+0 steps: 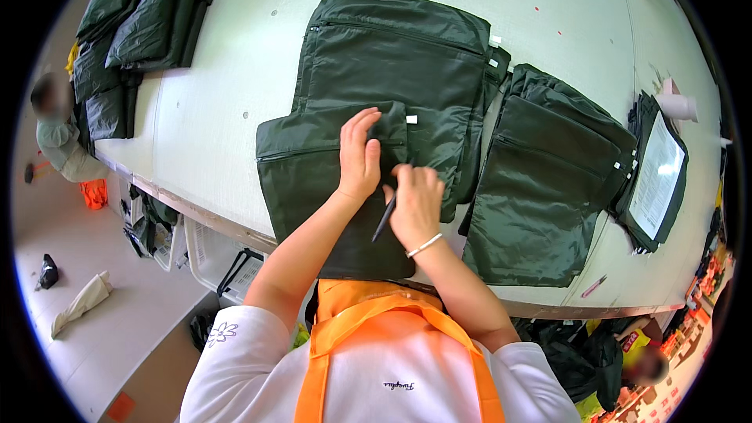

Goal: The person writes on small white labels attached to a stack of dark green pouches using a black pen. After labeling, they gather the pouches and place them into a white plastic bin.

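Observation:
A flat dark green zippered fabric piece (305, 180), perhaps a bag, lies at the table's near edge in front of me. My left hand (360, 158) rests on its upper part, fingers stretched out and close together. Just right of it, my right hand (417, 200) curls round a slim black pen (383, 219) at the piece's right edge; its fingertips are slightly blurred. A white tag (411, 120) sticks out near the top right corner. Under and beyond this piece lies a pile of like dark green pieces (392, 55), with zippers and white tags along the right side.
More green pieces (540, 196) are piled at my right. Beside them lies a printed sheet (656, 176) on dark fabric, near a white roll (677, 107). A pink pen (594, 286) lies near the front edge. Folded green bundles (149, 27) fill the far left; a person (63, 137) is there.

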The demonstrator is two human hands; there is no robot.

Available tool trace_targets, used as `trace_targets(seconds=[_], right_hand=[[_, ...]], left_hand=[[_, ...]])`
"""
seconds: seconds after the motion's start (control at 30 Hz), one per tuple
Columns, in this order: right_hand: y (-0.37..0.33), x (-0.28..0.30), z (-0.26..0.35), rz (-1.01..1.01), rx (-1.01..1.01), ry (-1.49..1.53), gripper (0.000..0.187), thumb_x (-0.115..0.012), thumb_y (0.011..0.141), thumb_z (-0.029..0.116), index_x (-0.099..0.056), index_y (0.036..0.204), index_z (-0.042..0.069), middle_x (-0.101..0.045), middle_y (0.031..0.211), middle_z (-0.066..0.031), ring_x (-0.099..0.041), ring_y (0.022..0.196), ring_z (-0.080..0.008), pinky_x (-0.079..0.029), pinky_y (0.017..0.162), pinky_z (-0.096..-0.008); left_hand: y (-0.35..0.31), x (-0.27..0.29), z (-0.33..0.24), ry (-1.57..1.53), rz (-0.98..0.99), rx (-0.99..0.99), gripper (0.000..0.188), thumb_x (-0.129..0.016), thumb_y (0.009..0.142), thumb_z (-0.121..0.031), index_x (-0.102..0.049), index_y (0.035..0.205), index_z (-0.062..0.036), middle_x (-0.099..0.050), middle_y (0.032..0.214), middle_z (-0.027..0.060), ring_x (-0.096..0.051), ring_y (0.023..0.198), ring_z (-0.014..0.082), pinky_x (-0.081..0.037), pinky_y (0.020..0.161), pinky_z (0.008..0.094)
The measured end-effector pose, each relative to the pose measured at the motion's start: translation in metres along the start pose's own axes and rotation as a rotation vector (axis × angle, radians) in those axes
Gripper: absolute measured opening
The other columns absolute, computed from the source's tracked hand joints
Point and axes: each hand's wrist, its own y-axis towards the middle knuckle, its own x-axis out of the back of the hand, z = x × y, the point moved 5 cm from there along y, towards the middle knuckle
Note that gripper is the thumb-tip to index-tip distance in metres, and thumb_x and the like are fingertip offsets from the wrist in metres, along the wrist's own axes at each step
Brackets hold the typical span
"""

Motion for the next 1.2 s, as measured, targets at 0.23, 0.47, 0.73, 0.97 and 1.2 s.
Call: trace_targets(seconds=[0.23,0.47,0.73,0.97,1.2], right_hand=[[-0.024,0.148,-0.024,-0.356,-0.085,0.240,0.020,-0.066,0.086,-0.003,-0.056,0.100,0.006,-0.058,0.091,-0.0087,-0.060,0.079,-0.0213,-0.049,0.074,-0.0296],[-0.082,0.279,-0.193,-0.478,-0.436,-0.178,0.022,-0.066,0.091,0.006,-0.052,0.107,0.003,-0.055,0.103,-0.0106,-0.054,0.090,-0.0205,-0.045,0.084,-0.0288],[-0.037,0.194,-0.149,-0.599,-0.260,0.169,0.030,-0.057,0.098,0.014,-0.054,0.125,0.002,-0.058,0.129,-0.0161,-0.058,0.109,-0.0233,-0.042,0.097,-0.0347],[0.035,0.086,-0.069,-0.293,-0.216,0.749,0.015,-0.059,0.091,0.010,-0.064,0.101,0.001,-0.066,0.080,-0.0057,-0.061,0.072,-0.0098,-0.048,0.065,-0.0244],[0.079,0.013,-0.066,-0.317,-0.180,0.650,0.010,-0.069,0.083,0.007,-0.060,0.083,0.001,-0.063,0.068,-0.0040,-0.057,0.059,-0.0087,-0.047,0.056,-0.0248]], left_hand=[[0.081,-0.006,-0.058,-0.029,-0.054,-0.161,0.038,-0.054,0.094,-0.019,-0.054,0.127,-0.0022,-0.052,0.136,0.0162,-0.044,0.128,0.0355,-0.033,0.108,0.0436],[0.128,-0.116,-0.033,0.449,0.279,-0.268,0.057,-0.051,0.097,-0.036,-0.037,0.148,-0.0135,-0.032,0.156,0.0052,-0.029,0.143,0.0298,-0.022,0.116,0.0494],[0.016,-0.049,-0.010,0.619,0.398,-0.062,0.064,-0.055,0.094,-0.036,-0.035,0.149,-0.0105,-0.030,0.158,0.0059,-0.026,0.145,0.0296,-0.019,0.116,0.0519],[-0.011,-0.008,-0.025,0.516,0.356,-0.044,0.054,-0.062,0.090,-0.033,-0.050,0.135,-0.0067,-0.047,0.140,0.0114,-0.042,0.130,0.0316,-0.032,0.109,0.0468],[0.009,-0.024,-0.017,0.415,0.321,-0.144,0.041,-0.064,0.087,-0.022,-0.058,0.126,-0.0089,-0.052,0.132,0.0121,-0.047,0.125,0.0321,-0.041,0.102,0.0449]])
